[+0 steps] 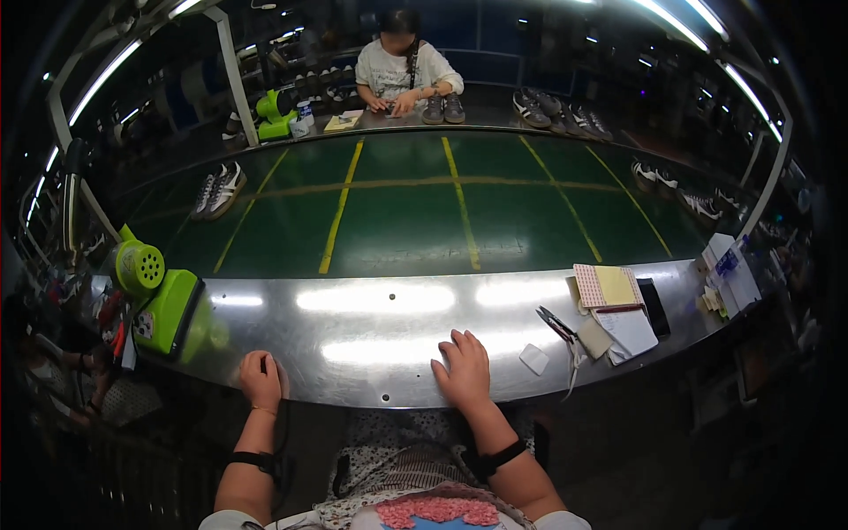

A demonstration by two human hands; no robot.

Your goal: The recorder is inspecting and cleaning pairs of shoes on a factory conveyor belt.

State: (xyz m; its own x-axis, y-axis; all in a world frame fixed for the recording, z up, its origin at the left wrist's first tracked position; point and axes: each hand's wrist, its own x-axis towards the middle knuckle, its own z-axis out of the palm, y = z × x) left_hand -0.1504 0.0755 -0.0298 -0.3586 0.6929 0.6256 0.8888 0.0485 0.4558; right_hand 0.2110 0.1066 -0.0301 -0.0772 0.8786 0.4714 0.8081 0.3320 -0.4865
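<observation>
A: Where are the hands?
B: Both rest at the near edge of the metal surface (344,375). The left hand (260,378) has its fingers curled into a loose fist, with nothing showing in it. The right hand (466,371) is released, its fingers loosely spread over bare metal.

A: So which step is this?
B: A pause, I'd judge; no piece is being worked.

A: What's close by?
B: Right of the right hand, apart from it, a white piece (533,359), then snips (556,324) beside some notepads (609,305). Left of the left hand, a green machine (159,305).

A: And the shoes?
B: The nearest-left pair (219,191) sits on the green belt (397,221), beyond the machine. Farther, a co-worker (402,75) sits by another pair (443,108).

A: What would taking that left pair call for?
B: A long forward-left reach, left fingers uncurled first.
</observation>
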